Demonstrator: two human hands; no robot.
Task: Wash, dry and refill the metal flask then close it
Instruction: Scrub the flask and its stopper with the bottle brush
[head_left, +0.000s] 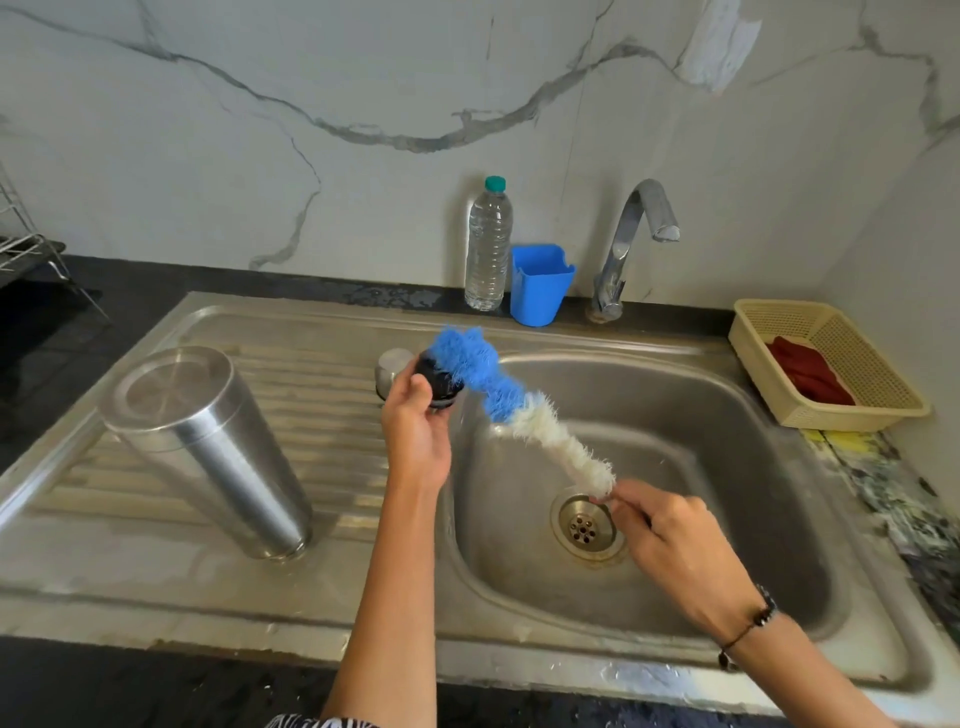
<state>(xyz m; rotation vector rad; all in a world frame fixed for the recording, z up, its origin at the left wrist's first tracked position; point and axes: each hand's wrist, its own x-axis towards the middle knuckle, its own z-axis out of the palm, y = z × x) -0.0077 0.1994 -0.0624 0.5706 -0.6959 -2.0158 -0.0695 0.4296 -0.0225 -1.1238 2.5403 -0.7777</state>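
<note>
Scrubbing the stopper over the sink, flask waiting on the drainboard.

The left hand grips the black stopper at the basin's left edge; the right hand pinches the handle end of the brush, whose long axis runs up-left from that hand so its blue tip touches the stopper. The flask stands upside down on the steel surface, well left of both hands, nearer the left. A water bottle, blue cup and tap stand behind the sink, against a marble wall.
</note>
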